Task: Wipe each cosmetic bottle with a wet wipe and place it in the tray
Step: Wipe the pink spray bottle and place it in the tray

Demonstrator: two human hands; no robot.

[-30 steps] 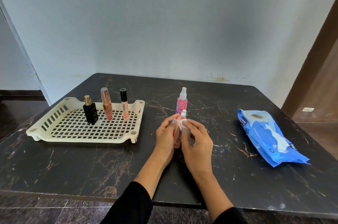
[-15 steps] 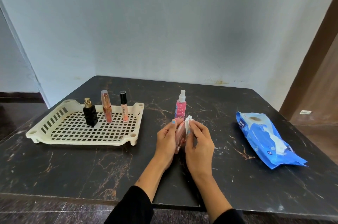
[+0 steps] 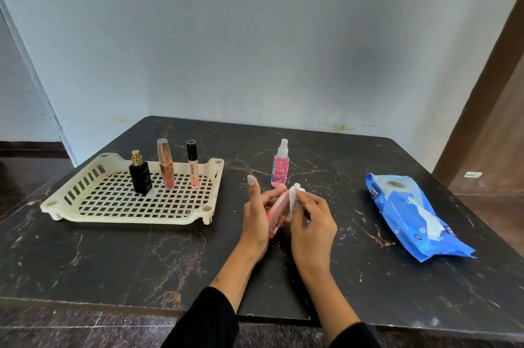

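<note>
My left hand (image 3: 256, 213) grips a peach-pink spray bottle (image 3: 278, 211), tilted with its white top pointing up and right. My right hand (image 3: 310, 218) pinches a white wet wipe (image 3: 292, 198) against the bottle's upper side. A second pink spray bottle (image 3: 280, 168) stands upright on the table just behind my hands. The cream slotted tray (image 3: 113, 205) lies to the left and holds a black perfume bottle (image 3: 140, 177), a rose-gold tube (image 3: 166, 164) and a black-capped lip gloss (image 3: 192, 164), all upright.
A blue wet-wipe pack (image 3: 411, 214) lies at the right with a wipe sticking out of its opening. The dark marble table (image 3: 113, 257) ends at a front edge near my sleeves. A wall stands behind, a wooden door frame at the right.
The bottle has tilted from nearly upright to leaning right in my left hand. My right hand has slid the wipe along its upper part. My left forefinger has straightened upward.
</note>
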